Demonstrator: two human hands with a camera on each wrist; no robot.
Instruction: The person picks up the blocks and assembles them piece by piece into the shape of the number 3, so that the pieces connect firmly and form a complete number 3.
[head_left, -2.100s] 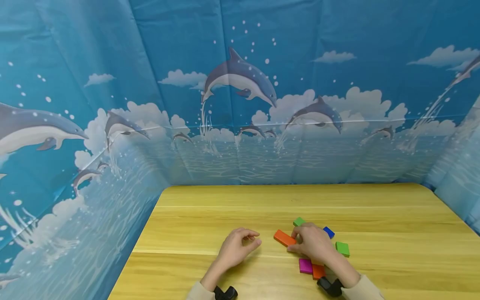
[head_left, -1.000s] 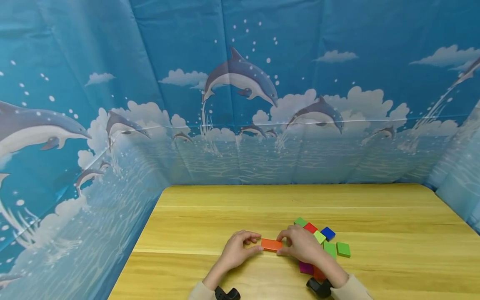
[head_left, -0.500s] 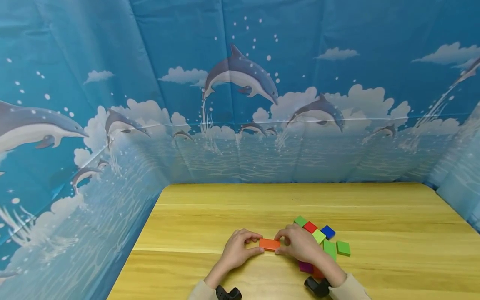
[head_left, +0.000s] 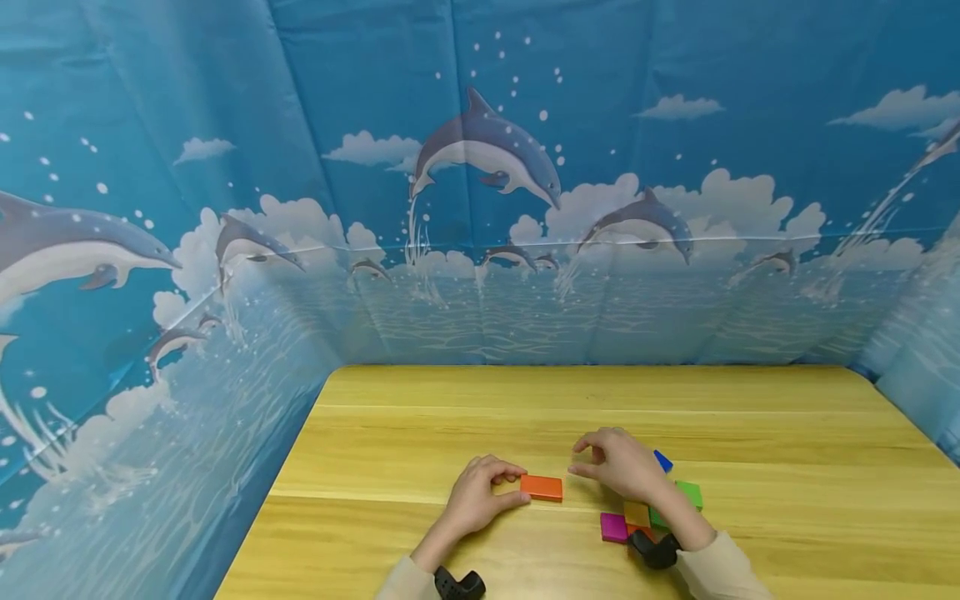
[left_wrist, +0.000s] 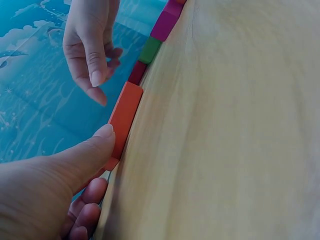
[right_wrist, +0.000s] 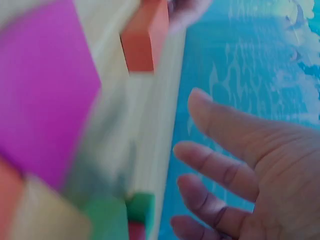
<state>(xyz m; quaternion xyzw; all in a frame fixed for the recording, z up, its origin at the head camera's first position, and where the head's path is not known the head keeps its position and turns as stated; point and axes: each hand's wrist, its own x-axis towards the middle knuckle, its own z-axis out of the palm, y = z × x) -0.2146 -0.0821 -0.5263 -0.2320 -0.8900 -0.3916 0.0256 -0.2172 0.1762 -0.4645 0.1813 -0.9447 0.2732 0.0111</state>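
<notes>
At the lower centre of the frame, your left hand [head_left: 477, 493] pinches the left end of the orange block [head_left: 542, 488] between thumb and fingers, probably to steady it on the table [head_left: 420, 433]. Your right hand [head_left: 626, 467], up and right of it, holds nothing, thumb and fingers parted; half a second ago it gripped the block's other end. That shift bares the amber block [head_left: 637, 513] beside the magenta block [head_left: 613, 527], lower right.

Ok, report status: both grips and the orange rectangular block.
Left grip holds orange rectangular block by one end. Right grip empty, apart from it. No obstacle visible between them.
</notes>
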